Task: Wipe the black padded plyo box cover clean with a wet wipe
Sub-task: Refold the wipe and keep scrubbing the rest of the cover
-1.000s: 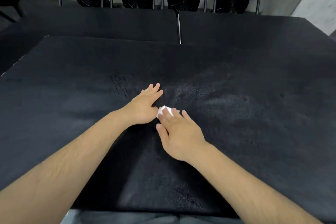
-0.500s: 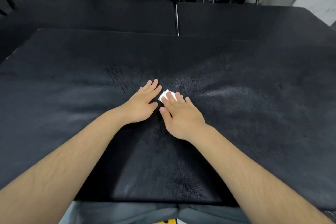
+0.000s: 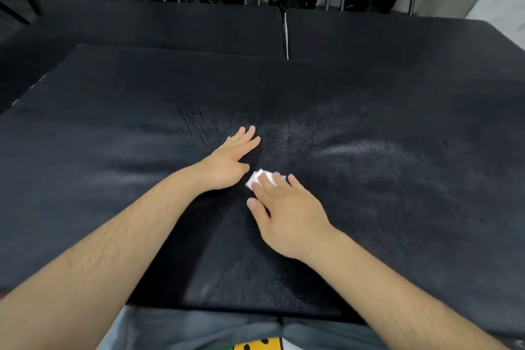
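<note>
My right hand presses folded wet wipe flat-fingered onto plyo box cover, mid-top; left hand flat, bracing beside it. Pale smears either side: judged partway, outer areas left

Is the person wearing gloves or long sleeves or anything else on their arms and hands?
No gloves. The left hand and right hand are both bare, with no rings showing. The left forearm and right forearm are bare too, as far as the picture reaches: no sleeves, watch or bracelet, only some fine hair.
</note>
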`<state>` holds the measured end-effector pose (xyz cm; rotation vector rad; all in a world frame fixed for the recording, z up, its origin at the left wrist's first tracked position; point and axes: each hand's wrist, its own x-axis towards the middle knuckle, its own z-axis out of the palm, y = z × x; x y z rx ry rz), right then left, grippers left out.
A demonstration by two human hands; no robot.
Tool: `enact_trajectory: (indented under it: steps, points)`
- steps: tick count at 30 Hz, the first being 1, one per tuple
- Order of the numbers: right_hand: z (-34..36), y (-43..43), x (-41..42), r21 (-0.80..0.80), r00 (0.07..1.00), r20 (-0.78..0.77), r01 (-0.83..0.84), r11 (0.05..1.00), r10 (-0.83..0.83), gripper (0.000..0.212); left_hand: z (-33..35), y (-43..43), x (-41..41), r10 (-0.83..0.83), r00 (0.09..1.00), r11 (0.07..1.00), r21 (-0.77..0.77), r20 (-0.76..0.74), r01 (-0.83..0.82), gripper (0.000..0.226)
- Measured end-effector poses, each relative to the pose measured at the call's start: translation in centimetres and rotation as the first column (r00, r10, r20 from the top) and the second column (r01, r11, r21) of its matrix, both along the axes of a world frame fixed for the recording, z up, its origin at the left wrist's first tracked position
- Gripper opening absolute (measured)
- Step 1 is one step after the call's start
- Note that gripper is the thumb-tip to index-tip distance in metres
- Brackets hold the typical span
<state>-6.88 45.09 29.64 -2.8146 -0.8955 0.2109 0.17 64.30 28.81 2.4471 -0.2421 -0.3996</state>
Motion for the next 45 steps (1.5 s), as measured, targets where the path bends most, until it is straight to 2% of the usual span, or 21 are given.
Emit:
enact_trajectory:
  steps: [3, 5, 8, 10, 13, 15, 17, 19, 23, 27, 30, 34, 37, 42, 45]
  points:
    - [-0.1, -2.0, 1.8, 0.005, 0.995, -0.052, 0.09, 0.996, -0.089, 0.044, -0.1, 0.0, 0.2, 0.006, 1.0, 1.0, 0.011, 0.001, -0.006, 0.073]
    - [-0.1, -2.4, 2.3, -0.012, 0.989, -0.013, 0.145, 0.989, -0.145, 0.044, -0.1, -0.1, 0.3, 0.007, 1.0, 1.0, 0.019, 0.005, -0.007, 0.074]
    - [0.4, -1.3, -0.9, -0.001, 0.997, -0.008, 0.072, 0.997, -0.072, 0.052, -0.4, -0.1, 0.2, 0.001, 1.0, 1.0, 0.022, 0.024, -0.001, 0.074]
    - [0.9, -1.8, -1.6, 0.004, 0.997, -0.055, 0.045, 0.999, -0.045, 0.048, -0.4, 0.1, 0.3, 0.004, 1.0, 1.0, 0.022, 0.021, -0.005, 0.074]
    - [0.9, -2.9, 1.7, -0.002, 0.988, -0.1, 0.118, 0.993, -0.117, 0.045, 0.0, -0.1, 0.1, -0.004, 1.0, 1.0, 0.028, 0.015, 0.004, 0.073]
    - [0.7, -2.6, 1.9, -0.036, 0.988, -0.058, 0.141, 0.989, -0.143, 0.05, 0.4, -0.4, -0.3, -0.015, 0.999, 0.999, 0.037, 0.031, 0.013, 0.069]
    - [0.9, -2.1, -0.3, -0.025, 0.995, -0.015, 0.102, 0.995, -0.102, 0.055, 1.0, -0.3, -1.0, -0.03, 0.998, 0.997, 0.068, 0.059, 0.026, 0.064]
    - [1.5, -2.5, -2.6, 0.0, 0.997, -0.051, 0.057, 0.998, -0.057, 0.05, 1.6, 0.2, -2.2, -0.056, 0.998, 0.995, 0.089, 0.043, 0.052, 0.058]
    - [1.3, -1.7, -0.8, 0.019, 0.994, -0.103, 0.03, 0.999, -0.028, 0.046, 1.4, 1.3, -5.4, -0.1, 0.995, 0.993, 0.056, -0.031, 0.101, 0.057]
    - [1.2, -0.6, -2.5, 0.048, 0.997, -0.077, 0.007, 0.999, -0.003, 0.045, 0.2, 1.2, -6.5, -0.103, 0.994, 0.993, 0.054, 0.044, 0.101, 0.058]
    - [1.6, -1.9, -4.4, 0.036, 0.991, -0.119, -0.052, 0.998, 0.056, 0.043, -0.1, 1.1, -6.4, -0.108, 0.993, 0.992, 0.067, 0.054, 0.104, 0.058]
    - [1.2, -1.2, -2.5, 0.024, 0.994, -0.11, -0.024, 0.999, 0.026, 0.046, -0.4, 1.2, -6.2, -0.113, 0.991, 0.99, 0.089, 0.076, 0.106, 0.058]
    - [1.9, -1.7, -4.9, 0.047, 0.994, -0.101, -0.038, 0.998, 0.043, 0.042, -0.5, 1.3, -6.4, -0.12, 0.987, 0.99, 0.091, 0.103, 0.11, 0.058]
    - [4.0, -5.0, -4.3, -0.005, 0.971, -0.24, 0.013, 1.0, -0.014, 0.049, -0.5, 1.2, -6.4, -0.118, 0.985, 0.988, 0.116, 0.128, 0.103, 0.057]
    - [2.9, -3.7, -3.9, -0.004, 0.976, -0.21, -0.057, 0.998, 0.055, 0.047, 0.0, 0.7, -7.0, -0.107, 0.981, 0.99, 0.112, 0.16, 0.09, 0.056]
